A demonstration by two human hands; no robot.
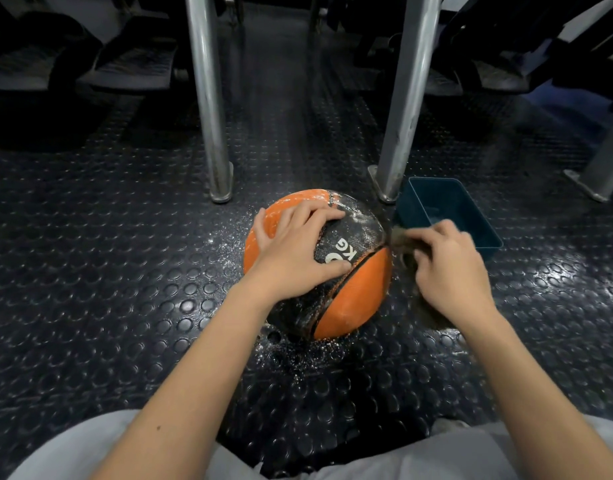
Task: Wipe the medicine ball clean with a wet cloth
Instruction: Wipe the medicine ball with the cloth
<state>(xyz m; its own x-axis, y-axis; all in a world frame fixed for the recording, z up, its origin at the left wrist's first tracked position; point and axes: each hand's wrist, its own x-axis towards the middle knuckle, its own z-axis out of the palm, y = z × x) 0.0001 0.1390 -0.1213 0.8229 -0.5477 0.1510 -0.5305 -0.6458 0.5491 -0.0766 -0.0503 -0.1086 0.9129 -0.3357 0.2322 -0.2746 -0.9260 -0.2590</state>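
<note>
While left hand (294, 251) lies spread on medicine ball (357, 299), right hand (450, 271) pinches blurred cloth (401, 238), mostly hidden.

Pale grey legwear (69, 452), bare forearms (194, 358)

Black studded rubber floor (107, 271), bearing orange-and-black textured medicine ball (353, 299), rectangular teal plastic tub (447, 206), silver metal posts (208, 98), scattered white powder (298, 355).

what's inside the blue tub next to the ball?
Blue tub: only bare walls and floor show; water level unclear. Right hand with cloth covers its near corner.
</note>
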